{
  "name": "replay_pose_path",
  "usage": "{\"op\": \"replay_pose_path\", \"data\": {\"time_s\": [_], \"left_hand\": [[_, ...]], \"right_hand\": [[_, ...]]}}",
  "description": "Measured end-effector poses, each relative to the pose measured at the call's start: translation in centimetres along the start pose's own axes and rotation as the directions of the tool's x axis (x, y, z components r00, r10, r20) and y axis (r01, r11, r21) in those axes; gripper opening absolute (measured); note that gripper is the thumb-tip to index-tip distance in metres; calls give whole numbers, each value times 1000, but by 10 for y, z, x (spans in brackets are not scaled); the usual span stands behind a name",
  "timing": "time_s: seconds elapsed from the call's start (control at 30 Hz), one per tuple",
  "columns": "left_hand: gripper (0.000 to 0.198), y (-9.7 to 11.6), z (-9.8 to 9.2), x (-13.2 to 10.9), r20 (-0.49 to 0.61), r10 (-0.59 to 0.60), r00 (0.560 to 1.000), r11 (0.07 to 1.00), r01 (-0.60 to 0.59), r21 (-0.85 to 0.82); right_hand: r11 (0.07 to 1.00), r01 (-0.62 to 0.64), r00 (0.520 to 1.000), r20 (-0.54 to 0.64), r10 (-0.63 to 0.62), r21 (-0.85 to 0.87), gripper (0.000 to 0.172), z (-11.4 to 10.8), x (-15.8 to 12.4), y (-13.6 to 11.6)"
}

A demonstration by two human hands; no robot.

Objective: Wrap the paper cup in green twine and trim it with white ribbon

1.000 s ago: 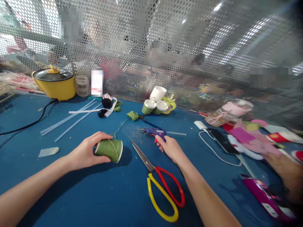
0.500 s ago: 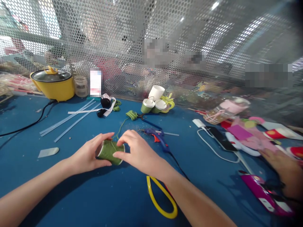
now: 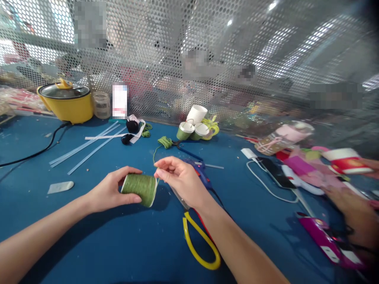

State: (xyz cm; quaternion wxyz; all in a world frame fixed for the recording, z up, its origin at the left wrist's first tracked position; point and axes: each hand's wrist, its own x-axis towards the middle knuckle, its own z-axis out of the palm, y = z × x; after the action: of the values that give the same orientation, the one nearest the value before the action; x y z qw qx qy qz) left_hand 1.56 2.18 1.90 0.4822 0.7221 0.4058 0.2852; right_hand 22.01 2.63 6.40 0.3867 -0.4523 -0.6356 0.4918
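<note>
A small paper cup point(image 3: 139, 190) wrapped in green yarn lies on its side in my left hand point(image 3: 111, 188), the thumb below and fingers around its far side. My right hand point(image 3: 179, 177) pinches the green yarn strand point(image 3: 154, 156) just off the cup's right rim. From there the strand runs back to a small green yarn bundle point(image 3: 165, 142). Beneath my right forearm lie scissors with a yellow handle point(image 3: 204, 256), partly covered. A blue glue gun point(image 3: 203, 173) rests behind my right hand, which hides part of it.
Clear glue sticks point(image 3: 89, 146), pliers point(image 3: 186, 148) and several small cups point(image 3: 197, 114) lie toward the back. A yellow electric pot point(image 3: 69, 104) stands back left. On the right are a phone point(image 3: 274, 172), a purple power strip point(image 3: 327, 240) and another person's hand point(image 3: 340, 197).
My right hand has moved off the cup's side to its right rim, now drawing the strand there. The cup has turned in my left hand. At the right, a red-and-white cup has been lifted.
</note>
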Motion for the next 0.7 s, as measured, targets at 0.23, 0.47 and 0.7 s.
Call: {"op": "replay_pose_path", "data": {"time_s": [0.23, 0.47, 0.7], "left_hand": [[51, 1, 0, -3, 25, 2, 1000, 1000, -2, 9], [51, 3, -2, -3, 8, 115, 993, 989, -115, 88], [52, 0, -3, -3, 12, 257, 966, 955, -256, 148]], "right_hand": [[1000, -11, 998, -69, 10, -17, 9, 0, 6, 14], [997, -13, 997, -73, 7, -77, 11, 1, 6, 20], [997, -55, 996, -77, 51, -50, 10, 2, 5, 23]]}}
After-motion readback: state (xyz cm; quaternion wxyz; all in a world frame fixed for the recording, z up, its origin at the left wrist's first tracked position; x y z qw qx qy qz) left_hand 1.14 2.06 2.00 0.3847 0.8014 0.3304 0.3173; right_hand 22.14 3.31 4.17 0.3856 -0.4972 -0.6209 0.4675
